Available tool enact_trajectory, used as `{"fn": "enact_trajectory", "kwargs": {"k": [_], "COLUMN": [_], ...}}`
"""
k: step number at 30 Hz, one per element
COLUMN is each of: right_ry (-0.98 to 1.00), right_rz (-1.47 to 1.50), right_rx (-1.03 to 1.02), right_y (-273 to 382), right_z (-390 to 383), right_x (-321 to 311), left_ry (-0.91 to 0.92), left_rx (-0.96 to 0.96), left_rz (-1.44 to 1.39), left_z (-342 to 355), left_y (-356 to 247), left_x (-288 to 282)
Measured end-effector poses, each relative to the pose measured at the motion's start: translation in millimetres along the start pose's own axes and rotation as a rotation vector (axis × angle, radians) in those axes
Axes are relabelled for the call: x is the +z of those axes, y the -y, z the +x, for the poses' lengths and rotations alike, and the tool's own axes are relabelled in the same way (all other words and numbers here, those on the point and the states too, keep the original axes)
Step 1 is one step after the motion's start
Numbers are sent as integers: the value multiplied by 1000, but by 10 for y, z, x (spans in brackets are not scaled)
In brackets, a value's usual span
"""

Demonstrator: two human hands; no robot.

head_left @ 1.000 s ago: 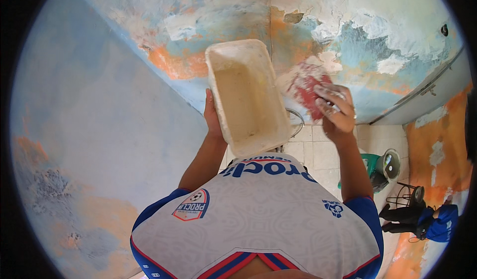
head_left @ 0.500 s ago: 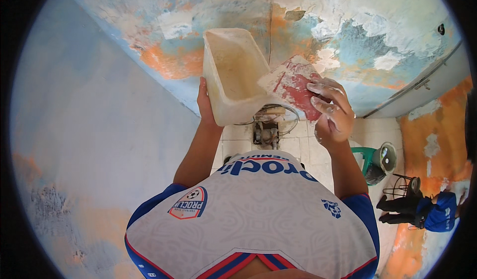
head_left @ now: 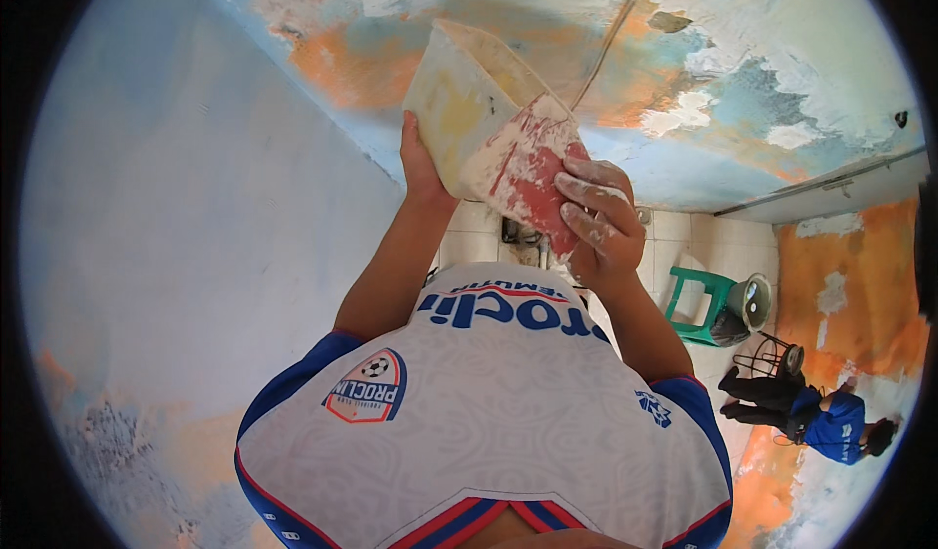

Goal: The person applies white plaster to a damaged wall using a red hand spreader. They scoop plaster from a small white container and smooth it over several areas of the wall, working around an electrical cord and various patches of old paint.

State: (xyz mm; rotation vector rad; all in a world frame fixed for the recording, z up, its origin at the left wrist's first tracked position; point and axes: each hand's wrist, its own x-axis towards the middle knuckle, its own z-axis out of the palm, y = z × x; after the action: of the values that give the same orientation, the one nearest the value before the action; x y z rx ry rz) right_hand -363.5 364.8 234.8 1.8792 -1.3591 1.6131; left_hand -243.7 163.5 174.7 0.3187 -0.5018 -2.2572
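My left hand (head_left: 426, 168) grips a whitish plastic tub (head_left: 451, 114) from its left side, its fingers mostly hidden behind it. The tub is tilted, so its yellow-smeared outer side shows and its mouth points to the upper right. In my right hand (head_left: 608, 222) is a flat red putty spreader (head_left: 537, 163), thickly streaked with white paste. The spreader overlaps the tub's near right corner at the rim; whether it presses on the rim, I cannot tell. White paste coats my right fingers.
A patchy blue, orange and white wall (head_left: 586, 70) rises ahead, with a plain bluish wall (head_left: 234, 188) on the left. At the right are a green plastic stool (head_left: 684, 329), a metal bucket (head_left: 754, 302) and a person in a blue shirt (head_left: 835, 427).
The tub has tipped, turning its mouth rightward and showing more of its outer side. My right hand has brought the spreader left, across the tub's corner. The whole view has shifted slightly.
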Motion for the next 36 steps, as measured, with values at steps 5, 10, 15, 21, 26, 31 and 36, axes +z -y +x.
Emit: {"fn": "enact_trajectory", "kwargs": {"k": [5, 10, 15, 21, 26, 31, 36], "right_ry": [-140, 25, -59, -104, -238, -594, -208], "right_rz": [43, 57, 200, -46, 97, 54, -277], "right_rx": [67, 108, 141, 288, 322, 792, 718], "right_y": [-150, -93, 87, -131, 132, -63, -411], "right_z": [145, 49, 131, -103, -242, -193, 33], "right_x": [297, 728, 1023, 1146, 1355, 854, -69], "left_ry": [-50, -24, -49, -178, -205, -102, 26], "left_rx": [-16, -82, -124, -165, -178, -201, -197], "left_rz": [27, -42, 3, 120, 76, 95, 179], "left_z": [56, 193, 258, 269, 399, 394, 431], "left_y": [-264, -445, -655, -691, -627, -562, -418], "left_x": [-296, -673, -898, -961, -1112, -1003, -749]}}
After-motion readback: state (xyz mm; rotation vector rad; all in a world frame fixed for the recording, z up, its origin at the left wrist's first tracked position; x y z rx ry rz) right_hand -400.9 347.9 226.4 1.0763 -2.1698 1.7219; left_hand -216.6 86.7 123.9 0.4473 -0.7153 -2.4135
